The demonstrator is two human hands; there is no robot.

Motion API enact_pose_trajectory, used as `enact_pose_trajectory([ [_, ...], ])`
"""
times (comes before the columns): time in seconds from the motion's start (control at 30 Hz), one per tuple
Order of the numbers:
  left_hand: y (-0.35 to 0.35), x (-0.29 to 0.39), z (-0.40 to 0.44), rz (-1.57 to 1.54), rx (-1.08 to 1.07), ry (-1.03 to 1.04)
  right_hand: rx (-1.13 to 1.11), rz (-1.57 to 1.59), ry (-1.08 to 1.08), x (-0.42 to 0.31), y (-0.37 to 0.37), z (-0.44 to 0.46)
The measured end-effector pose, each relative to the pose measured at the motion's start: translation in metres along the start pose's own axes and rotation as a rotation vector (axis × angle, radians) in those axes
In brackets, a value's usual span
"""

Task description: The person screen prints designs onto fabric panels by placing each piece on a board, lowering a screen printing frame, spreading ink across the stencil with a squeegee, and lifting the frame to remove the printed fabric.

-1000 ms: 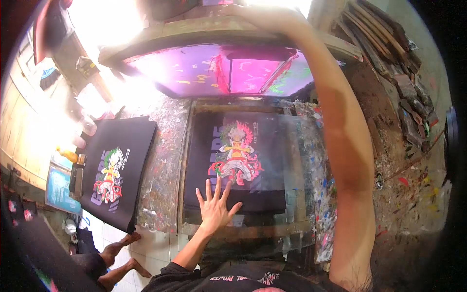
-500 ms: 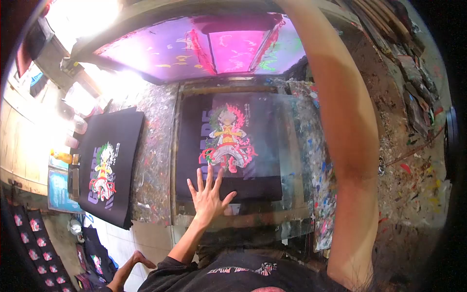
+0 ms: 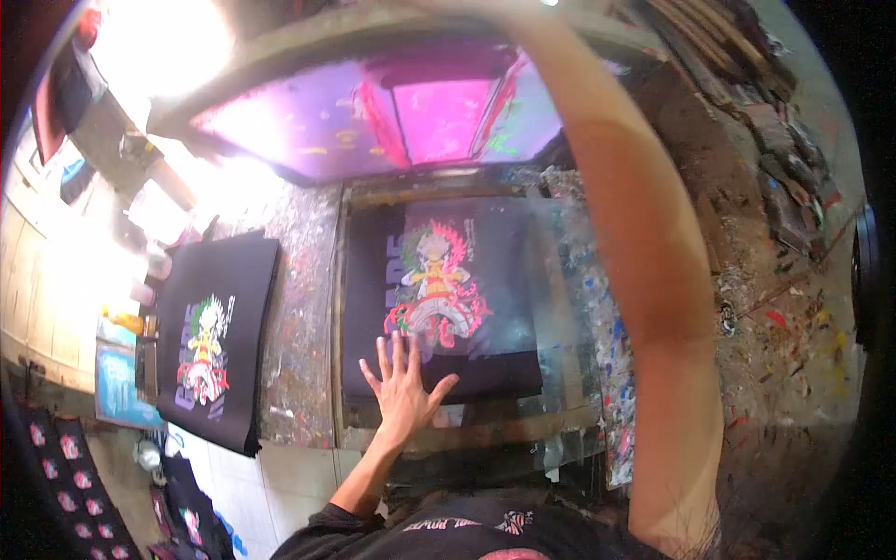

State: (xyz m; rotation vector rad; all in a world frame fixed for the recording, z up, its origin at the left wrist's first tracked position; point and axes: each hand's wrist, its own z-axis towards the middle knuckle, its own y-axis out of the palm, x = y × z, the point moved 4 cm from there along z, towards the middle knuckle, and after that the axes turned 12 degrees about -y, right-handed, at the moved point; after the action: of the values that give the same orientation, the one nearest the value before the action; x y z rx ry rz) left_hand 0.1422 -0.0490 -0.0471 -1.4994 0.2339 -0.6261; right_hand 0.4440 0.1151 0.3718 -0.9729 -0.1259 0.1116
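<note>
My left hand [image 3: 404, 385] lies flat with its fingers spread on the lower part of a black fabric panel [image 3: 499, 373]. A colourful printed figure [image 3: 437, 285], with purple lettering beside it, shows just above my fingertips. The panel rests on a flat, glassy board [image 3: 574, 308]. Behind it stands a tilted screen-printing frame [image 3: 434, 121] with pink and purple mesh. My right arm [image 3: 635, 215] reaches up past the panel's right side to the frame's upper edge. My right hand [image 3: 457, 6] is blurred and cut off by the top of the view, so its fingers are hidden.
A stack of black printed panels [image 3: 243, 345] lies to the left on the paint-spattered table [image 3: 303, 280]. Bottles and a blue-fronted container [image 3: 129, 383] stand beyond it. Printed dark pieces [image 3: 79, 476] are at the lower left. Wooden strips [image 3: 700, 47] lie at the upper right.
The view has shifted, so the table and panels sit lower. My right forearm has swung left at the top. My left hand stays flat on the panel. Another person's arm at lower left is gone.
</note>
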Motion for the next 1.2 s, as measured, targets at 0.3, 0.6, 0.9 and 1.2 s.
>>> enact_pose_trajectory([
  [0.3,-0.077,0.111,0.079,-1.017,0.078,0.321,0.008,-0.217,-0.055,-0.080,-0.022,-0.080],
  [0.6,-0.187,-0.058,0.035,0.137,0.425,0.189,0.110,-0.193,-0.019,-0.212,0.047,-0.267],
  [0.9,-0.060,-0.093,-0.030,-0.223,0.143,0.239,-0.278,0.176,0.021,-0.212,0.175,-0.390],
  [1.2,-0.049,-0.102,-0.025,-0.193,0.140,0.210,-0.066,-0.033,-0.049,-0.065,0.268,-0.260],
])
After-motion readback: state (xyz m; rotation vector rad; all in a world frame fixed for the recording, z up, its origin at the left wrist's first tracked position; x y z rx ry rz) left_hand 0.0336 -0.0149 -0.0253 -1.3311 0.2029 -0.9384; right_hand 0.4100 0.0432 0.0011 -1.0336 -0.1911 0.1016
